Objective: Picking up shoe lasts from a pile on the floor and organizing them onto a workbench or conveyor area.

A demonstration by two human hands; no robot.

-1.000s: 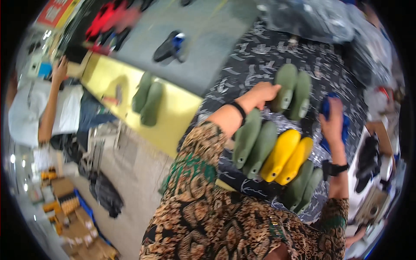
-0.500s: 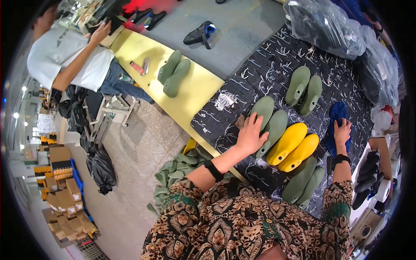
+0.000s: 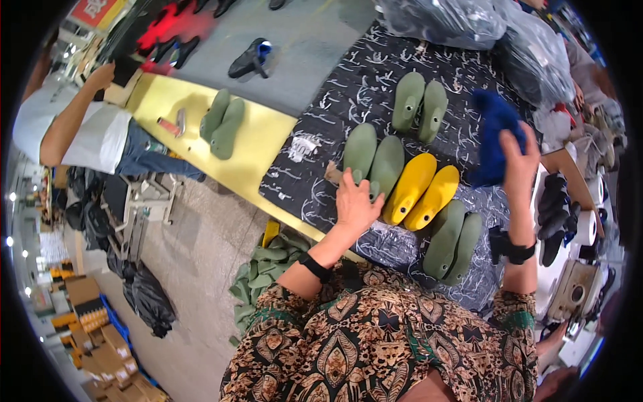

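Head cam looking straight down at a worktable covered in a black cloth with white scribble print (image 3: pixel 375 87), and I'll use the yellow pair of shoe lasts (image 3: pixel 422 191) in the middle as my anchor. Left hand (image 3: pixel 355 204) sits just left of the yellow pair, fingers spread and loosely curled over the heel end of a green pair of lasts (image 3: pixel 373 157), touching them but not really clamped on, more of a rest than a grab. Right hand (image 3: pixel 519 164) is up and to the right of the yellow pair, lifted off the cloth, with fingers closed around a blue fuzzy cloth (image 3: pixel 492 137) that hangs bunched from it. Another green pair (image 3: pixel 420 104) lies above the yellow ones, further up the table, and a third green pair (image 3: pixel 452 241) lies just below and right of them, near the table edge closest to the person. Way off to the left of the yellow pair there's a yellow bench top (image 3: pixel 261 144) with one more green pair (image 3: pixel 223 124) on it, and another person in a white shirt (image 3: pixel 80 127) leans at its far end. Down left of the anchor, on the floor, a pile of green lasts (image 3: pixel 264 271). Clear plastic bags (image 3: pixel 462 20) sit at the top of the table.
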